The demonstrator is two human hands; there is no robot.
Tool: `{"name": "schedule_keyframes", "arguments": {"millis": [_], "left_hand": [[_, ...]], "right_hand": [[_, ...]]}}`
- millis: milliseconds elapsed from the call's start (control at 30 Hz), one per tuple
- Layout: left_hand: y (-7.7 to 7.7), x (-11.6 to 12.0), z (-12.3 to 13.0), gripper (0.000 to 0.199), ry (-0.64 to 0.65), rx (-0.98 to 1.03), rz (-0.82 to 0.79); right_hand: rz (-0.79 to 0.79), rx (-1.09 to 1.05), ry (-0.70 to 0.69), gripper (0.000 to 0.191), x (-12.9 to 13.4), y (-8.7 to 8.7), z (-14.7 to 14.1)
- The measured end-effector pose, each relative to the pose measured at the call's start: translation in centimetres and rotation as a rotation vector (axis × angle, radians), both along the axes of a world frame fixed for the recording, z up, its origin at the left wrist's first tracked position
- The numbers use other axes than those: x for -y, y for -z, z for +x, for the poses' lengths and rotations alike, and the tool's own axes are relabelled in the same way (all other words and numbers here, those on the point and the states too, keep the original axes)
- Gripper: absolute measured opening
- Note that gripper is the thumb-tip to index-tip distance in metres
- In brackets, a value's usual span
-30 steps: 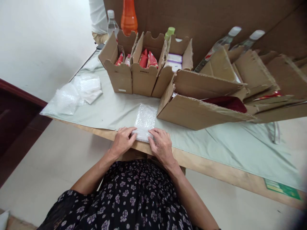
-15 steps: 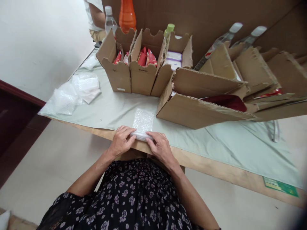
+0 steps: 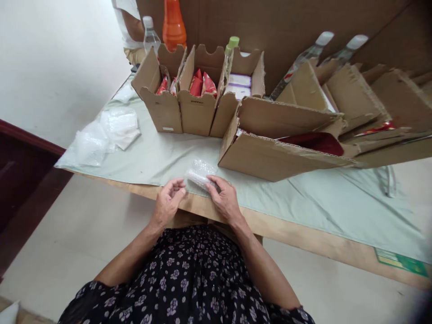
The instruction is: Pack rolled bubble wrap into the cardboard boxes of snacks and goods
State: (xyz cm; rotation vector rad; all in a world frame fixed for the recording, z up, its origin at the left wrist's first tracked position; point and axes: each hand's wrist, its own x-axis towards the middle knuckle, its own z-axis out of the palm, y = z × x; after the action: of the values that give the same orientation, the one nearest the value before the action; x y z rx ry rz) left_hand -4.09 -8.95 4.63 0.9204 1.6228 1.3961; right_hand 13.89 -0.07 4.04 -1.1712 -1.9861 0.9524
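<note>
A sheet of bubble wrap (image 3: pixel 199 174), partly rolled at its near side, lies tilted on the pale green cloth close to the table's front edge. My right hand (image 3: pixel 223 197) grips the right end of the roll between thumb and fingers. Just left of the wrap is my left hand (image 3: pixel 170 200), off it, with its fingers curled and thumb apart from them; nothing shows in it. Whether something lies inside the roll cannot be seen.
More bubble wrap (image 3: pixel 91 141) lies at the table's left. Cardboard boxes (image 3: pixel 283 157) holding red packets and white packs stand along the back, with bottles (image 3: pixel 174 27) behind them. A person's arm (image 3: pixel 132 27) shows at the far left corner. A green card (image 3: pixel 401 261) sits at the right edge.
My left hand has come off the bubble wrap and moved slightly left. The wrap's rolled side has turned and shifted away from the table edge, with my right hand still on it.
</note>
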Motion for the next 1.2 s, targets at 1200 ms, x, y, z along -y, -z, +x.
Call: {"name": "schedule_keyframes", "arguments": {"millis": [1200], "left_hand": [[-9.3, -9.5, 4.5, 0.055, 0.292, -0.938, 0.689]], "right_hand": [[0.279, -0.067, 0.228, 0.021, -1.5, -15.5, 15.5]]}}
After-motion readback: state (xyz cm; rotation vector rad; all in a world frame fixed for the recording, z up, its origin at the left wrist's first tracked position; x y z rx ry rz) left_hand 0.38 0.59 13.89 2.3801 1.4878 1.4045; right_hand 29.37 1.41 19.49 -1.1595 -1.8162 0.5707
